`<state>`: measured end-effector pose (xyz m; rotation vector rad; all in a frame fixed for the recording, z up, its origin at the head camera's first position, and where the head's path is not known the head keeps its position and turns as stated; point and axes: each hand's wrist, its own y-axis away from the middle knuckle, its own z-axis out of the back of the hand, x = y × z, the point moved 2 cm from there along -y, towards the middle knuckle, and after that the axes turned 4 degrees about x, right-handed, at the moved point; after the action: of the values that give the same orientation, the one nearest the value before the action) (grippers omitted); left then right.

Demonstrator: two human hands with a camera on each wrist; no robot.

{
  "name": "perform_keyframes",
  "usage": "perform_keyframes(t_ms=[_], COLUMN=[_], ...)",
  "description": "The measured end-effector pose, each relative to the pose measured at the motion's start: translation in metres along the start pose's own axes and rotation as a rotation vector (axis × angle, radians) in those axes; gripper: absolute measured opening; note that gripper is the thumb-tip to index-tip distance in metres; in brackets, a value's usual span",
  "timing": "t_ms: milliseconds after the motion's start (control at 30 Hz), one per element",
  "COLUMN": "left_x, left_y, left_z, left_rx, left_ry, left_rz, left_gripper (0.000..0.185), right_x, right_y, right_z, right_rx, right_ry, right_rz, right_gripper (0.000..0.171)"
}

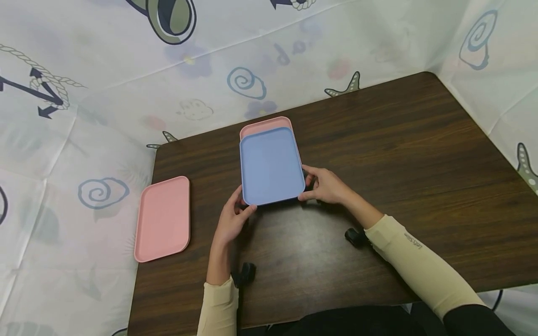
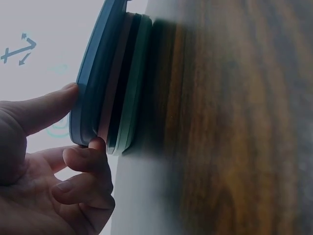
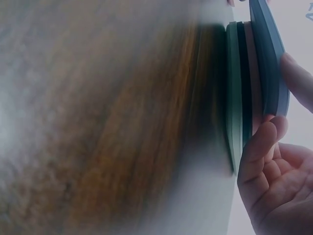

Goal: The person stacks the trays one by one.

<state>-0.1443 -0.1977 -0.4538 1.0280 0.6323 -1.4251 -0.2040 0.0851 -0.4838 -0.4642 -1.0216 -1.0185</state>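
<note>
Over on the left edge of the dark wood-grain table (image 1: 420,154), a pink rectangular plastic tray (image 1: 163,218) is lying flat on its own, well apart from the action. Moving toward the middle, the left hand (image 1: 232,220) is gripping the near left corner of a blue rectangular plastic tray (image 1: 271,166): in the left wrist view the thumb (image 2: 46,108) is pressing on the blue tray's top rim while the curled fingers (image 2: 88,159) are tucking in under its edge, so that hand is pinching the tray.

The blue tray is sitting at the centre of the table, on top of a small stack. A second pink tray (image 1: 266,127) is peeking out just behind and beneath it, and both wrist views are showing a pale green tray (image 3: 234,98) lower in the stack, right against the tabletop. The blue tray's edge is standing slightly away from the layers under it in the right wrist view.

Across on the right, the right hand (image 1: 325,185) is gripping the blue tray's near right corner, thumb (image 3: 298,81) lying on top, fingers (image 3: 259,147) curling up against the stack's edge. Both cream sleeves (image 1: 416,263) are reaching in from the near side.
</note>
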Motion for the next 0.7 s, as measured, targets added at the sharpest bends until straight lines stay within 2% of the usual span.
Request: perform_keyframes(t_ms=[267, 467, 700], left_x=[0.033, 0.036, 0.035], left_y=[-0.023, -0.030, -0.036], left_z=[-0.001, -0.002, 0.001], left_rx=[-0.011, -0.023, -0.031], left_ry=[0.011, -0.008, -0.012], left_rz=[-0.020, -0.043, -0.013], left_gripper=[0.072, 0.070, 0.072], right_x=[-0.001, -0.001, -0.002], right_y=[-0.005, -0.008, -0.010], right_z=[0.004, 0.004, 0.001], right_rx=[-0.015, -0.047, -0.083], right_ry=[-0.010, -0.018, -0.083], right_rz=[0.006, -0.008, -0.036], right_gripper=[0.092, 0.089, 0.083])
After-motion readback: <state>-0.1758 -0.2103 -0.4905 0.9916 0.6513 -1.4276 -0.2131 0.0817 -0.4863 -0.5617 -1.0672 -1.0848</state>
